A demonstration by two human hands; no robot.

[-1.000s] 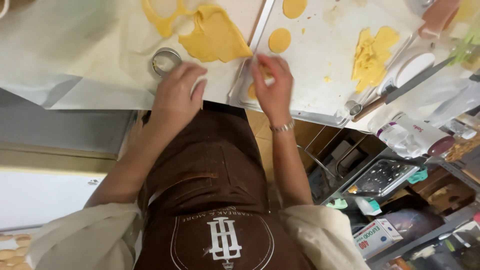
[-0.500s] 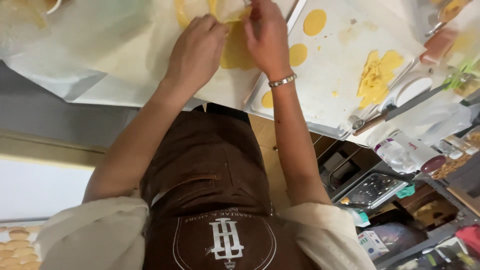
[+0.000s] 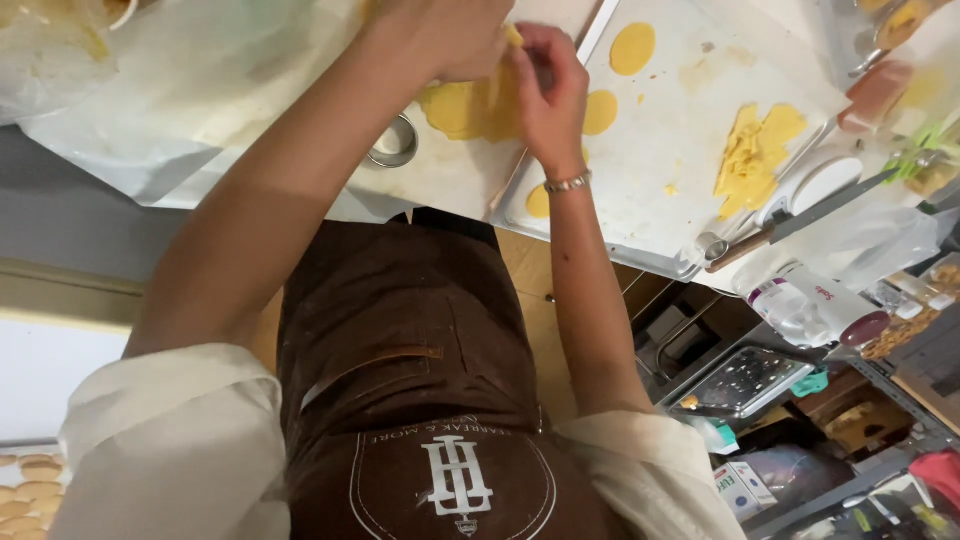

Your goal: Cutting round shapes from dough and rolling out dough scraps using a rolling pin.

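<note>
A thin yellow dough sheet [image 3: 462, 108] lies on white parchment [image 3: 200, 110] near the top middle. My left hand [image 3: 450, 35] grips its far side, and my right hand [image 3: 545, 95], with a bracelet at the wrist, pinches its right edge, where a flap is raised. A round metal ring cutter [image 3: 392, 141] sits on the parchment just left of the dough, apart from both hands.
To the right is a paper-lined baking tray [image 3: 690, 265] holding cut dough discs [image 3: 633, 47] and a pile of dough scraps [image 3: 755, 155]. A knife-like tool [image 3: 765, 238] and a white bottle [image 3: 810, 300] lie at its right edge. Shelves with clutter are lower right.
Both hands moved from the counter's near edge up to the dough sheet and took hold of it. The ring cutter now lies free on the parchment.
</note>
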